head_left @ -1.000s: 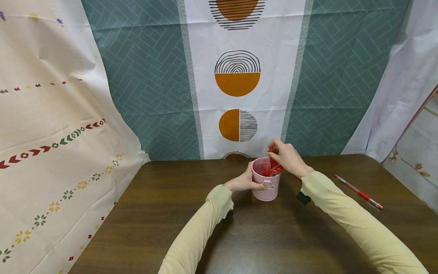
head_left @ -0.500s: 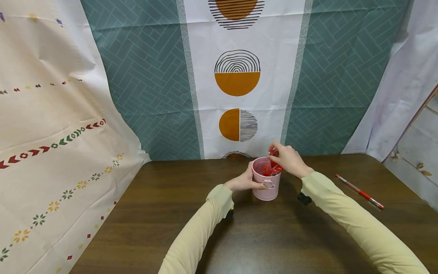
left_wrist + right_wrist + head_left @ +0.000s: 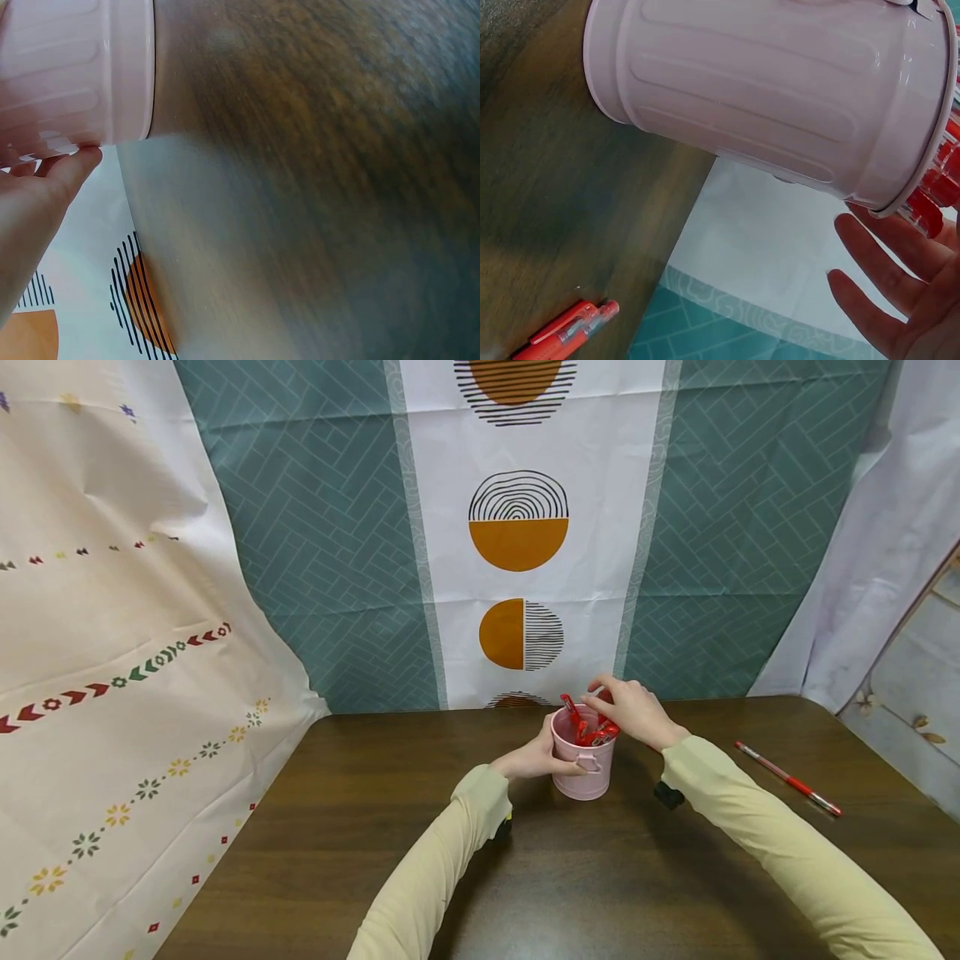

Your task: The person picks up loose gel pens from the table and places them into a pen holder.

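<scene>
Red pens (image 3: 597,737) in bucket (image 3: 581,781) near tabletop (image 3: 420,827) back edge: brace bucket gripped in left hand (image 3: 531,757); handle singly; can't tell if pinched in right hand (image 3: 632,711).

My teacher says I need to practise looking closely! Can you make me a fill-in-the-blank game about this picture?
1. The left hand holds the bucket, which is coloured ____.
2. The other hand, by the bucket's rim, is the person's ____ one.
3. A pen lies on the table; it is partly clear and partly ____.
4. The wooden table's colour is ____.

Missing words: pink; right; red; brown.
</scene>
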### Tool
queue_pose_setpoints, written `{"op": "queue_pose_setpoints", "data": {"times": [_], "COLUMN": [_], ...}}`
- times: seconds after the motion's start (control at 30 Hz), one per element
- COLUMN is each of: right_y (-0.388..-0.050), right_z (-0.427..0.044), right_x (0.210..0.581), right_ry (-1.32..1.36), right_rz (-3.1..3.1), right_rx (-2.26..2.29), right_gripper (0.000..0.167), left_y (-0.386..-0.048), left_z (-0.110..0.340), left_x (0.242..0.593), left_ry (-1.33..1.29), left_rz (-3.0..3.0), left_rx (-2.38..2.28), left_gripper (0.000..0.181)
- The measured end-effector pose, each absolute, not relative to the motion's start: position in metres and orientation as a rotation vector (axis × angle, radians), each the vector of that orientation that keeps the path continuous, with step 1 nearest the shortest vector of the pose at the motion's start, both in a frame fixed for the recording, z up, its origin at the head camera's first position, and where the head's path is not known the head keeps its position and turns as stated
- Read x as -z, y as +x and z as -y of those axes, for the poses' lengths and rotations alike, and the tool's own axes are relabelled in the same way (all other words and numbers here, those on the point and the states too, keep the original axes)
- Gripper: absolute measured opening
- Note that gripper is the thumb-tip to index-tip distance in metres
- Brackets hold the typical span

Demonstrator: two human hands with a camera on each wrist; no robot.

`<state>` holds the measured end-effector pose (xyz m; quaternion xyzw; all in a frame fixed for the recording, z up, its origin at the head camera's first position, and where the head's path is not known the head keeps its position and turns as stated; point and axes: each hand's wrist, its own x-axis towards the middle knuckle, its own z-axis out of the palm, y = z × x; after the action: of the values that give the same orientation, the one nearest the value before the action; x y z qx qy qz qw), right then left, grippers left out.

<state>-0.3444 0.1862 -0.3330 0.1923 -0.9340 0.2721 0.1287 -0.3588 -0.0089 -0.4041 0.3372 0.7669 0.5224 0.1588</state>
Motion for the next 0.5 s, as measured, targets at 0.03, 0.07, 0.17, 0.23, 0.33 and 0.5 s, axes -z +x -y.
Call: {"op": "queue_pose_setpoints", "data": {"times": [0.03, 0.07, 0.17, 0.23, 0.33, 0.5], "right_y": [-0.344, -0.344, -0.343, -0.343, -0.342, -0.340], "right_z": [-0.186, -0.187, -0.188, -0.189, -0.192, -0.197], "right_x": [0.333, 0.332, 0.331, 0.330, 0.327, 0.323], "right_ry": [0.555, 0.550, 0.535, 0.533, 0.531, 0.517], "right_rz": [2.713, 2.712, 2.701, 2.689, 2.673, 2.650], "right_rx": [-0.797, -0.810, -0.817, -0.813, -0.806, -0.821], "right_gripper": [0.030, 0.031, 0.034, 0.037, 0.041, 0.049], "left_y": [-0.359, -0.359, -0.359, -0.359, -0.359, -0.357], "left_z": [0.009, 0.008, 0.008, 0.008, 0.008, 0.009], "left_x": [0.404, 0.404, 0.404, 0.404, 0.403, 0.402], "left_ry": [0.967, 0.970, 0.972, 0.967, 0.958, 0.970], "left_rz": [-2.198, -2.198, -2.195, -2.189, -2.184, -2.188], "left_rx": [-1.493, -1.494, -1.501, -1.508, -1.506, -1.502], "left_gripper": [0.091, 0.091, 0.090, 0.089, 0.090, 0.091]}}
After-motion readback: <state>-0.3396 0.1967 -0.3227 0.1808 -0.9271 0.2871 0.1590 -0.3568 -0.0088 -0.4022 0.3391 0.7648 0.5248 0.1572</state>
